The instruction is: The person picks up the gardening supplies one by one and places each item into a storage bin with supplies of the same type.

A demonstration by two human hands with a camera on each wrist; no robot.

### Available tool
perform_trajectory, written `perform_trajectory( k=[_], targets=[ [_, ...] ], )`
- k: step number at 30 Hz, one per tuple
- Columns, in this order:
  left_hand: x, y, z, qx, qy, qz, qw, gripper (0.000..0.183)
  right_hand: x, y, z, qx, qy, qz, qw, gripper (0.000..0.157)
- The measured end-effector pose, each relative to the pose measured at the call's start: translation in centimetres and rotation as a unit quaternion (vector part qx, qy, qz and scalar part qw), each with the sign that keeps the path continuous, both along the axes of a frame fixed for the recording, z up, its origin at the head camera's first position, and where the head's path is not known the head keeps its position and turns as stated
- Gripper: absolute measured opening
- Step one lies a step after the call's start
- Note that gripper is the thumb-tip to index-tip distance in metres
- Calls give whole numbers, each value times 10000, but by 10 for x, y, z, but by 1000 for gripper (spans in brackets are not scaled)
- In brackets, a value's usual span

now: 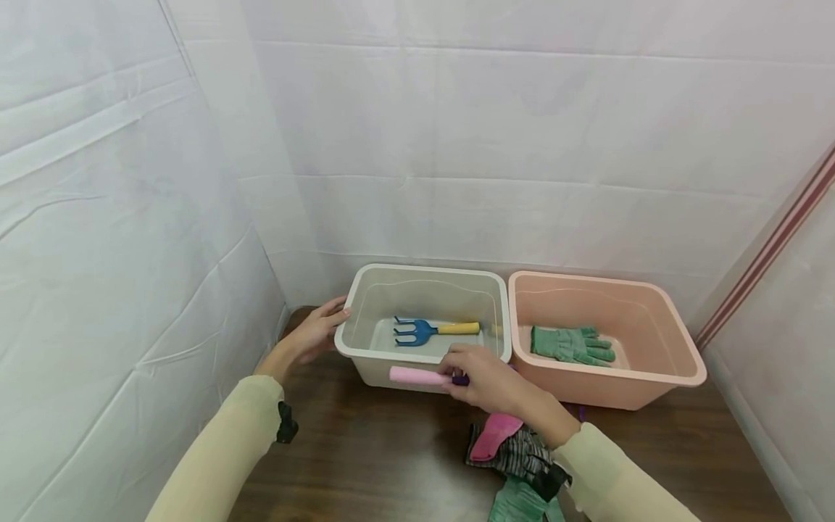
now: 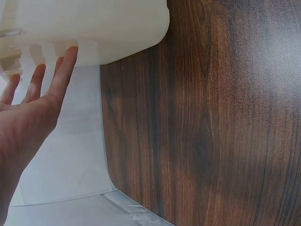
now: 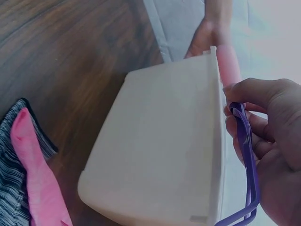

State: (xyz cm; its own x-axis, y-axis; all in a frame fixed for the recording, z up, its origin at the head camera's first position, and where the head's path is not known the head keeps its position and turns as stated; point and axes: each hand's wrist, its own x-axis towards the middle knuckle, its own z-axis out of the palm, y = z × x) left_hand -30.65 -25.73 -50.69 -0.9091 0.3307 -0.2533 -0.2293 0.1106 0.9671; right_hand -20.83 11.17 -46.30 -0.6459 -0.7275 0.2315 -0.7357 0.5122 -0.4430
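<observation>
My right hand pinches a small hand rake with a pink handle and bent purple prongs, just over the front rim of the grey-white bin. The handle points left, and the prongs are mostly hidden by the hand in the head view. My left hand touches the bin's left end with extended fingers, fingertips at the rim. Inside that bin lies a blue hand rake with a yellow handle, prongs to the left.
A peach bin stands right beside the grey-white one, with a green glove in it. In front, on the dark wood table, lie a pink glove, a black-and-grey knit glove and another green glove. White sheeting surrounds the table.
</observation>
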Motion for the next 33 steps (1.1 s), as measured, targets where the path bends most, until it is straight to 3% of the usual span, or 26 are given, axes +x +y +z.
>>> perform_trajectory(
  k=[9,33],
  targets=[
    [2,1,3,21,-20,-49,10000,63,-13,1,7,-9,225,-308,9993,15],
    [2,2,2,55,-114,65,9999,63,-54,0,13,-198,303,-428,9984,13]
  ],
)
